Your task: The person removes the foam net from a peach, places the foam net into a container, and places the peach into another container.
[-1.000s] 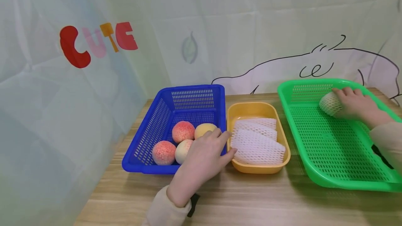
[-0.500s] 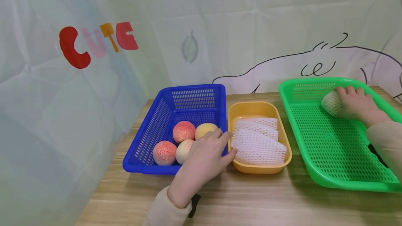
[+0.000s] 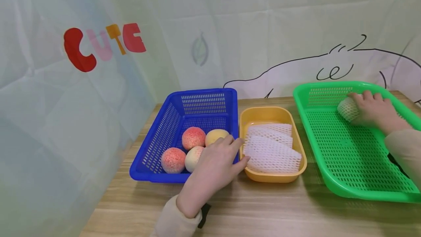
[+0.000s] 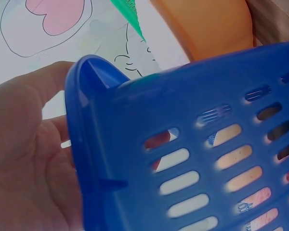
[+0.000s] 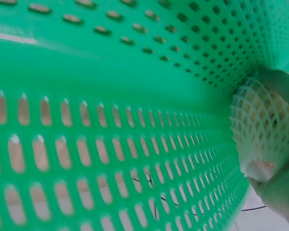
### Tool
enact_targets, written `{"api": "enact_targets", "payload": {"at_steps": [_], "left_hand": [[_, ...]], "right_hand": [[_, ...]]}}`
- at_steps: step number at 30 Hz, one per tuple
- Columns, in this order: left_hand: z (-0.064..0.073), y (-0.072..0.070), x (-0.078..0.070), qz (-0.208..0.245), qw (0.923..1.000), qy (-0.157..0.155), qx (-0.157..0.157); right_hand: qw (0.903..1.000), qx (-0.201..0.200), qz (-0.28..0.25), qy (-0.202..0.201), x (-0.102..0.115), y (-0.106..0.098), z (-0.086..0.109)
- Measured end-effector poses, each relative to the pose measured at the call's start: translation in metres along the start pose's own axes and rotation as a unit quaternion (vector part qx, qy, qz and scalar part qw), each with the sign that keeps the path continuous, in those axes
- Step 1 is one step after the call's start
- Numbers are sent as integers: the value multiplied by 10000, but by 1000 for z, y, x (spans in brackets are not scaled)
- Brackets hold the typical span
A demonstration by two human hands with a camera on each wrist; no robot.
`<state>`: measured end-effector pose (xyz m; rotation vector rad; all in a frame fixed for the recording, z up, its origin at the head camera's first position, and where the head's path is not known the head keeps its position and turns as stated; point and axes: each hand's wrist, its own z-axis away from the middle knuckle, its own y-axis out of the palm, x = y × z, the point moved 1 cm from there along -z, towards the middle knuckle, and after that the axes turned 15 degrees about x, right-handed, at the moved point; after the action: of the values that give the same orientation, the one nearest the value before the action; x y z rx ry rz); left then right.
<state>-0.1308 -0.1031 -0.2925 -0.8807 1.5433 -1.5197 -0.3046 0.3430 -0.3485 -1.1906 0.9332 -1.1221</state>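
My right hand (image 3: 376, 111) grips a peach in a white foam net (image 3: 348, 109) at the far end of the green basket (image 3: 323, 167). In the right wrist view the netted peach (image 5: 260, 125) sits between the thumb and fingers, against the basket wall. My left hand (image 3: 215, 160) lies over the near right corner of the blue basket (image 3: 149, 176), fingers loosely bent and holding nothing. Beneath and beside it are two red peaches (image 3: 193, 138), a pale peach (image 3: 192, 159) and a yellow one (image 3: 215, 136), the last two partly covered.
Between the baskets stands a yellow tray (image 3: 273, 177) with several white foam nets (image 3: 271, 153) lying flat in it. All three containers are on a wooden table (image 3: 263, 211). A printed cloth (image 3: 210, 28) hangs behind and at the left.
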Motion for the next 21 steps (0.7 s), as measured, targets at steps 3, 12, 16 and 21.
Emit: {"api": "enact_targets", "payload": {"at_steps": [3, 12, 16, 21], "left_hand": [[0, 0, 0, -8, 10000, -18, 20], [-1, 0, -1, -8, 10000, -10, 92], [-1, -1, -1, -1, 9999, -48, 112], [-1, 0, 0, -18, 9999, -68, 145]], "right_hand": [[10000, -71, 5, 36, 1, 1, 0], [9994, -153, 188, 242, 0, -1, 2], [9995, -157, 237, 168, 2, -4, 2], [9996, -118, 192, 161, 5, -7, 5]]}}
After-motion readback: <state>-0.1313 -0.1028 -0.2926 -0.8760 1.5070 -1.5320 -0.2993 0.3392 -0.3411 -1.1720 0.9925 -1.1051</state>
